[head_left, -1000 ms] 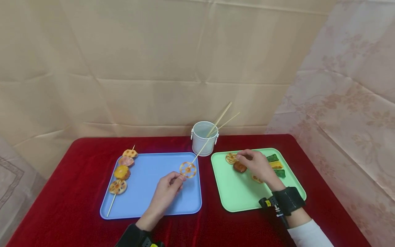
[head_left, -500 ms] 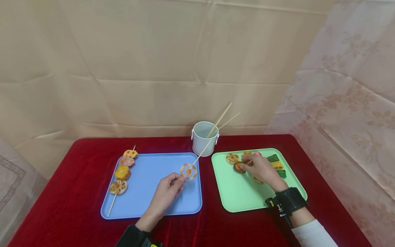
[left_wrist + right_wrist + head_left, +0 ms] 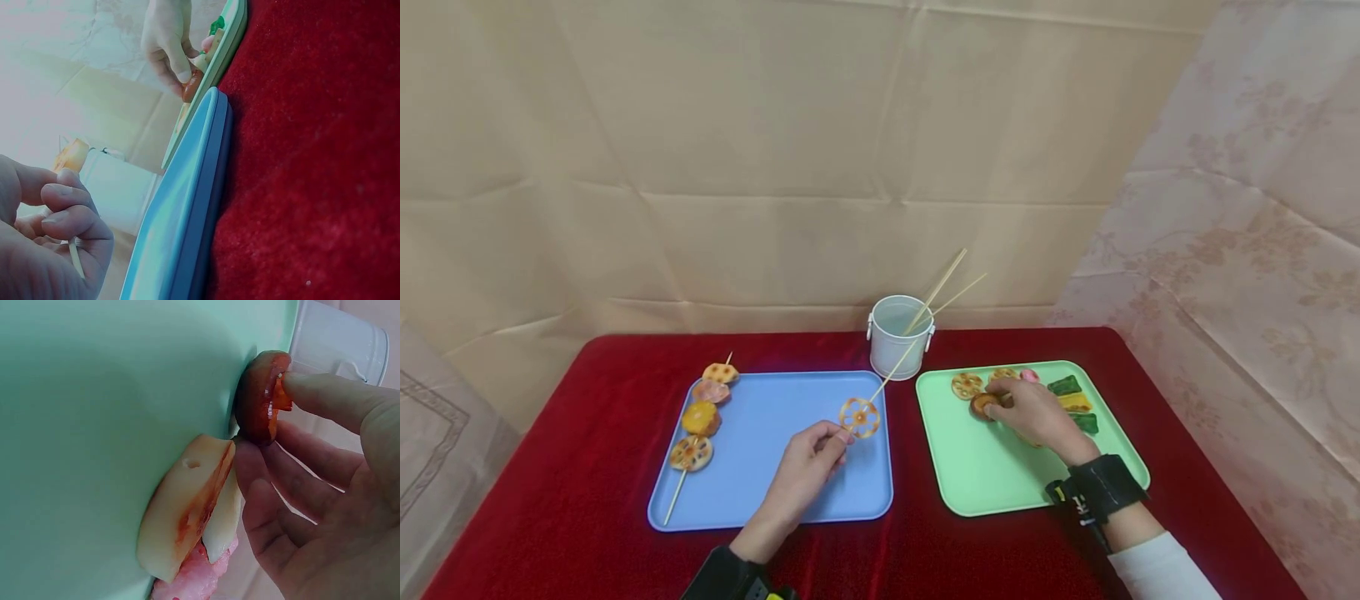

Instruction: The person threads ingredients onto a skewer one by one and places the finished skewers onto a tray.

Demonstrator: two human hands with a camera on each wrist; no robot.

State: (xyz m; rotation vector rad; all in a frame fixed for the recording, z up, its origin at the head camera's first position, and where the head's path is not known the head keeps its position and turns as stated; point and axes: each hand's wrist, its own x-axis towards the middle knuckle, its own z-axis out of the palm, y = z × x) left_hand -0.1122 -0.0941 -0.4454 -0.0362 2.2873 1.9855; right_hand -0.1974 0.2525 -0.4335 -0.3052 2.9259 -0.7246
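My left hand (image 3: pixel 808 462) holds a bamboo skewer (image 3: pixel 895 367) over the right part of the blue tray (image 3: pixel 767 492). A lotus root slice (image 3: pixel 859 417) is threaded on it just past the fingertips, and the skewer's lower end (image 3: pixel 76 257) shows below the curled fingers in the left wrist view. Over the green tray (image 3: pixel 977 492), my right hand (image 3: pixel 1037 412) pinches a brown mushroom (image 3: pixel 262 397) between thumb and fingers. The thumb presses near its orange stem side. Pale lotus root slices (image 3: pixel 187 509) and a pink meat piece (image 3: pixel 197 575) lie beside these fingers.
A finished-looking skewer of several food pieces (image 3: pixel 702 418) lies along the blue tray's left side. Behind the trays stands a white bucket (image 3: pixel 897 348) with a few bamboo skewers (image 3: pixel 940 283) leaning out. Green and yellow pieces (image 3: pixel 1075 402) lie at the green tray's right.
My right hand has moved from near the lotus root slices to the mushroom and taken hold of it; its lighter side now faces up. My left hand has stayed nearly still.
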